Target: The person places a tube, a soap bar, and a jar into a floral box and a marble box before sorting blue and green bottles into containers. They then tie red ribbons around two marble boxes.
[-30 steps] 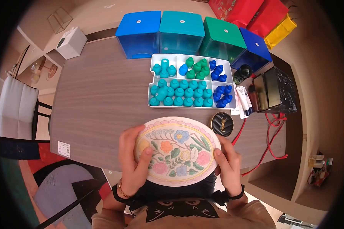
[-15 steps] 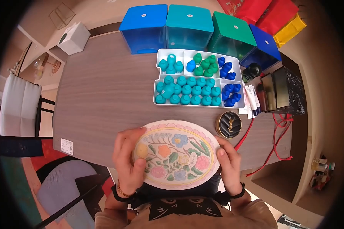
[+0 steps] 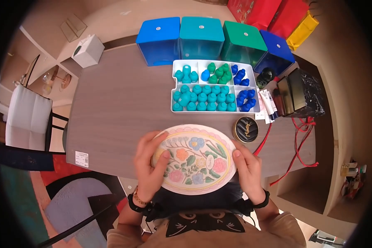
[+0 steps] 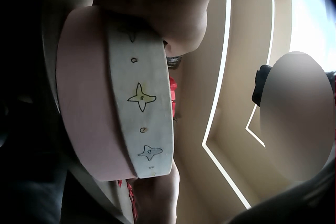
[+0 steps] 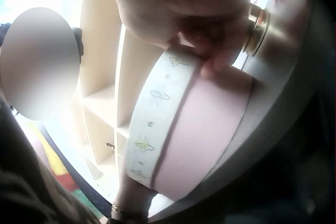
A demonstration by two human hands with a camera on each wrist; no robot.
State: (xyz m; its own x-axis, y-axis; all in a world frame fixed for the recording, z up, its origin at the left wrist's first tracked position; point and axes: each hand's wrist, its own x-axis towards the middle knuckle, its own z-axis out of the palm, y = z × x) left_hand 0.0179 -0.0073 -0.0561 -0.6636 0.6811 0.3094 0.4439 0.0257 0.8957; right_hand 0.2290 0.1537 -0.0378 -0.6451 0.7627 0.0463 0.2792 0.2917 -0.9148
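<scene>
At the table's near edge, an oval box point(image 3: 196, 177) with painted flowers on its lid is held between both hands. In the left wrist view, the white rim of the lid point(image 4: 140, 124) carries small drawn stars, and the wall of the base point(image 4: 89, 93) is plain pink. My left hand point(image 3: 150, 165) grips the left end, thumb over the top edge. At the opposite end my right hand point(image 3: 249, 169) holds on, its thumb against the upper edge. The right wrist view shows fingers point(image 5: 215, 61) pressed to the pink side. The lid sits on the base.
Beyond the box lies a white divided tray point(image 3: 202, 65) of teal, green and blue bottle-shaped pieces. Several coloured bins point(image 3: 201, 41) stand behind it. A round black compact point(image 3: 245, 129) is close to my right fingers. Red ribbon point(image 3: 302, 138) and a marbled black box point(image 3: 310, 93) occupy the right side.
The head view has shifted a little. The oval box, in both hands throughout, has moved slightly left relative to the compact, and its near edge stands a little higher in view.
</scene>
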